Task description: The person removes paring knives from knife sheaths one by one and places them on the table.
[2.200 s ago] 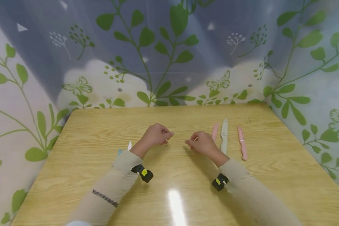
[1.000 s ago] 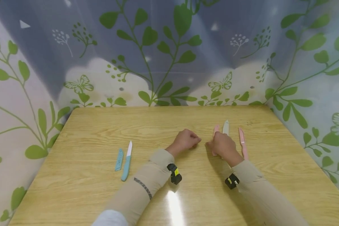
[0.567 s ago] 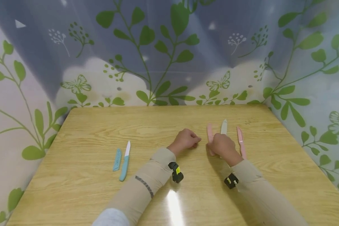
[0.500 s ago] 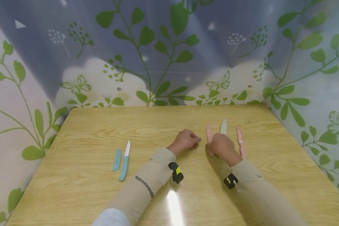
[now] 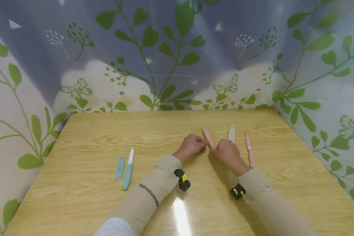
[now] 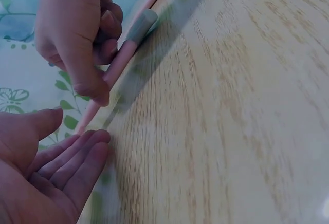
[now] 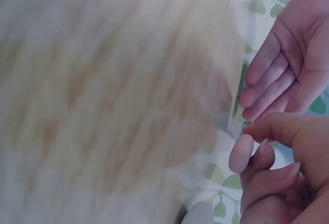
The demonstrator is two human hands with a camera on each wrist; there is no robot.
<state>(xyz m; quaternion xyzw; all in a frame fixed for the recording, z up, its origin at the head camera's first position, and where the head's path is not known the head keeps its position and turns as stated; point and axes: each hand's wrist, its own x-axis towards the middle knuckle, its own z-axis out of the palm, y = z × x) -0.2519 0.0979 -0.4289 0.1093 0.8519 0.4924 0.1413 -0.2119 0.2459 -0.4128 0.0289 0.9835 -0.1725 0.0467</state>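
My right hand pinches a pink knife between thumb and fingers; its blade end looks covered in pink, and it slants up to the left. In the right wrist view the rounded end of its handle pokes out from my fingers. My left hand is beside it with fingers fairly straight, as the left wrist view shows. Those fingertips are close to the knife's far end; whether they touch it I cannot tell. A pale green knife lies partly hidden behind my right hand.
A second pink knife lies farther right on the wooden table. On the left are a blue-handled knife with a bare white blade and a blue sheath. A leaf-patterned curtain stands behind the table.
My right hand has reached to the pink knife, gripped it and brought it left, tilting it toward my left hand. Earlier my left hand moved right, uncovering the blue knife and sheath.
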